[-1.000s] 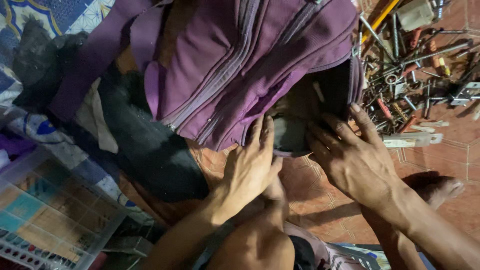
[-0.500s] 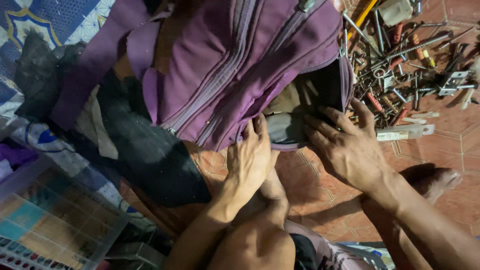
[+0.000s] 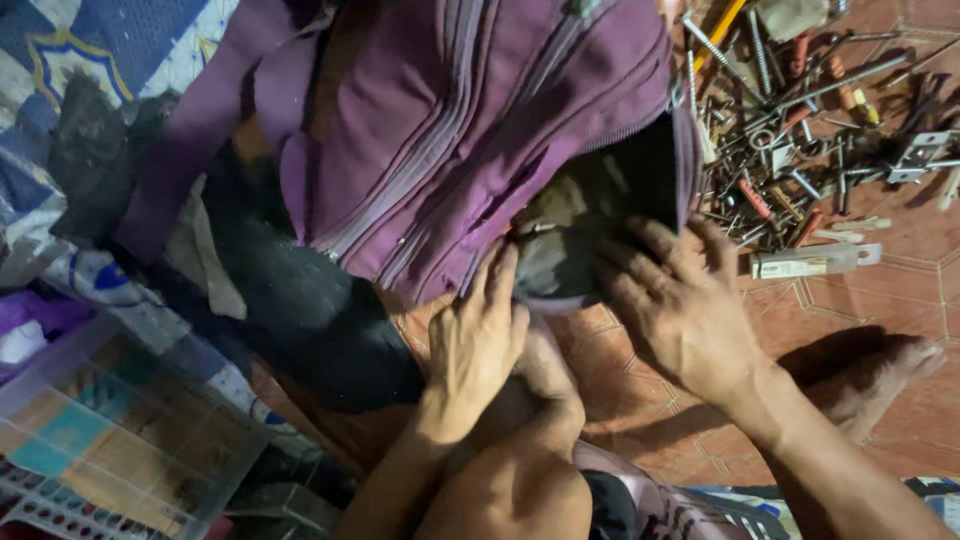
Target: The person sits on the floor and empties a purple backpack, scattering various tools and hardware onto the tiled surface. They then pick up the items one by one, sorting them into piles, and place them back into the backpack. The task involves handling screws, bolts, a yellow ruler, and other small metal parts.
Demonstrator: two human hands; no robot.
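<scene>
A purple backpack [image 3: 470,130] with several zippers lies on the floor, its dark open mouth [image 3: 600,220] facing me. My left hand [image 3: 478,335] rests flat with fingers together, its fingertips touching the lower edge of the bag's opening. My right hand [image 3: 680,305] lies just right of it, fingers spread and reaching into the opening over the dark lining. Neither hand holds anything that I can see. My knee and foot [image 3: 520,440] sit between the two forearms.
A pile of screws, bolts, brackets and small tools [image 3: 800,130] is scattered on the red tiled floor [image 3: 900,290] at the upper right. A clear plastic compartment box [image 3: 90,440] stands at the lower left. A dark cloth [image 3: 300,300] and a blue patterned mat [image 3: 90,60] lie left.
Both hands have moved up toward the bag's opening. The right hand's fingers now reach further into it, and the left fingertips touch its edge.
</scene>
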